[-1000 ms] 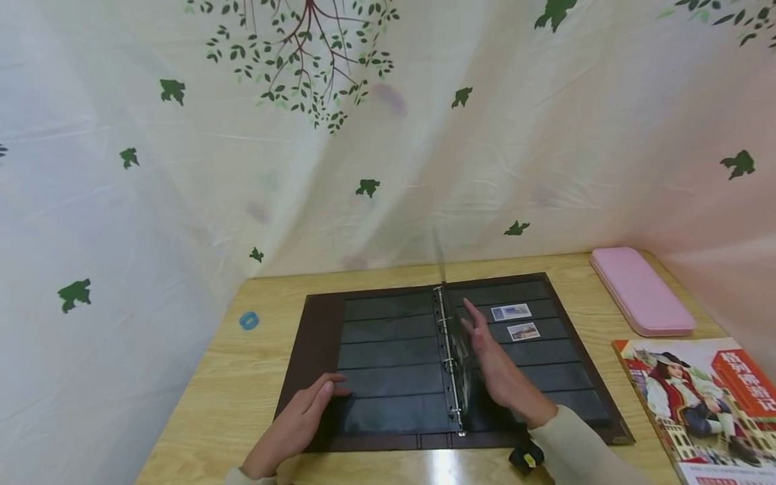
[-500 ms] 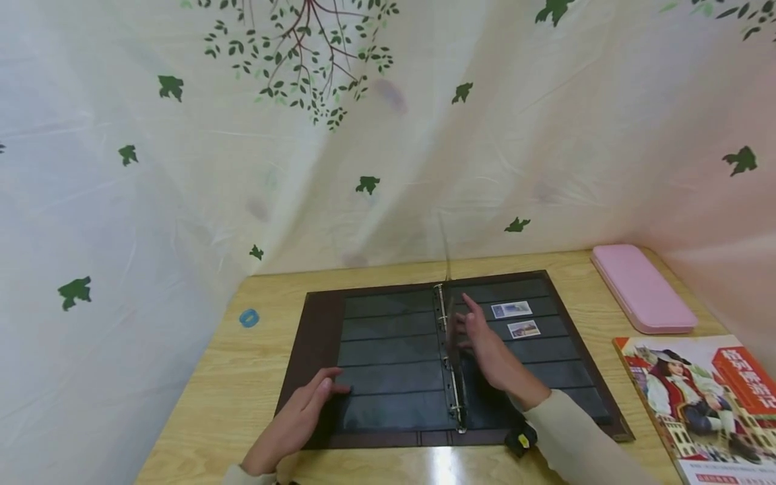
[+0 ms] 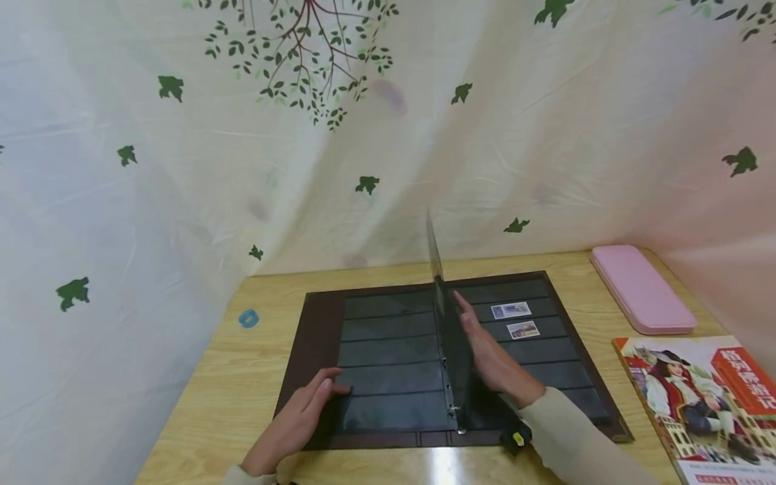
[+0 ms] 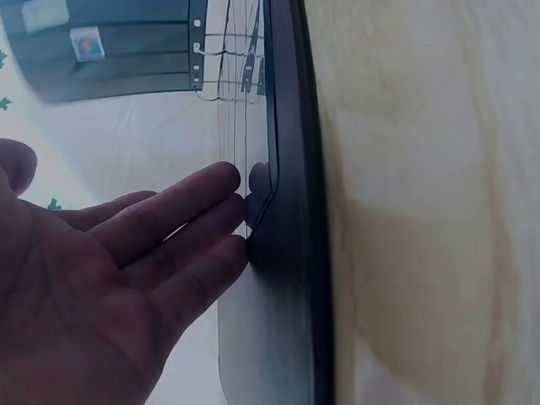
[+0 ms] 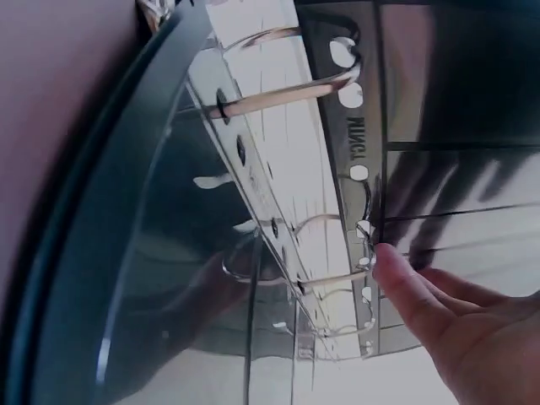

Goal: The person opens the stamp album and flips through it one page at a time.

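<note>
A stamp album with a dark brown cover (image 3: 318, 337) lies spread on the table, black strip-pocket pages on both sides. One black page (image 3: 455, 350) stands upright at the ring spine. My right hand (image 3: 494, 360) is flat against its right side, fingers extended; in the right wrist view a fingertip meets the page near the metal rings (image 5: 287, 94). My left hand (image 3: 301, 412) rests at the left page's outer edge, its fingers (image 4: 181, 207) straight on the sheets. Two small stamps, an upper stamp (image 3: 510, 310) and a lower stamp (image 3: 523, 330), sit in the right page.
A pink case (image 3: 642, 289) lies at the table's back right. In front of it is a magazine (image 3: 703, 404) with a costumed figure on its cover. A blue ring (image 3: 248, 318) lies left of the album. A patterned cloth (image 3: 376, 148) hangs behind the wooden table (image 3: 212, 391).
The right hand has shifted slightly left, and the page it touches has swung from nearly edge-on to a slight leftward lean. The left hand has stayed in place.
</note>
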Motion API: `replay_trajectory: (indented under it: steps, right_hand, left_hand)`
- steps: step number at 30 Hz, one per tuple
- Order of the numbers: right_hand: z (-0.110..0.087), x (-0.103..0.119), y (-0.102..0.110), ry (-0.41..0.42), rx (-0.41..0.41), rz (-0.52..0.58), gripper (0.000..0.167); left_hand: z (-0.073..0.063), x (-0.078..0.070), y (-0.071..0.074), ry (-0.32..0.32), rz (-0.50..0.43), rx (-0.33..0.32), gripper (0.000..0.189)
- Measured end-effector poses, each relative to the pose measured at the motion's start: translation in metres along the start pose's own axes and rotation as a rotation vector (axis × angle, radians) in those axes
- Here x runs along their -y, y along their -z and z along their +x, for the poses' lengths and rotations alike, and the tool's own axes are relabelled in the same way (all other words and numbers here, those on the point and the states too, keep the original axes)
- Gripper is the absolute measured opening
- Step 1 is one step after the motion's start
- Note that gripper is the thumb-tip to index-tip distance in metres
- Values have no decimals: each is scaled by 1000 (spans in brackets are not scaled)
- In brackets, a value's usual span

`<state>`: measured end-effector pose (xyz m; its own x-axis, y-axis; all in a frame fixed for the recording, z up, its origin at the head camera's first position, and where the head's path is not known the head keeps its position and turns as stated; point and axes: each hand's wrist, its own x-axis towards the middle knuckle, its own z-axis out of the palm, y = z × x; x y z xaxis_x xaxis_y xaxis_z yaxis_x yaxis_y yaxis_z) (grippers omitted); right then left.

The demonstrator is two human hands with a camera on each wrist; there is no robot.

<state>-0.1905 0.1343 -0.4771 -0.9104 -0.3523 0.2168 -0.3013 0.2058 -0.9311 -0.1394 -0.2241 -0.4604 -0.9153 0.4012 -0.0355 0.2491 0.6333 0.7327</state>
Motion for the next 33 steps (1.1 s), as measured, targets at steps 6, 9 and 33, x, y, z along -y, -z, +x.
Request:
replay_trajectory:
  steps: [6,9,33]
  right_hand:
    - [3,45,-13,-91,86,-41,52]
    - [2,40,-17,-101,101,-76,53]
    - [-6,28,-19,-202,135,-152,54]
  left_hand:
    - [-1,1,1,16,-6,-69,40]
    - [-1,1,2,22,-17,-158,40]
    - [2,-7,1,-84,165,-160,31]
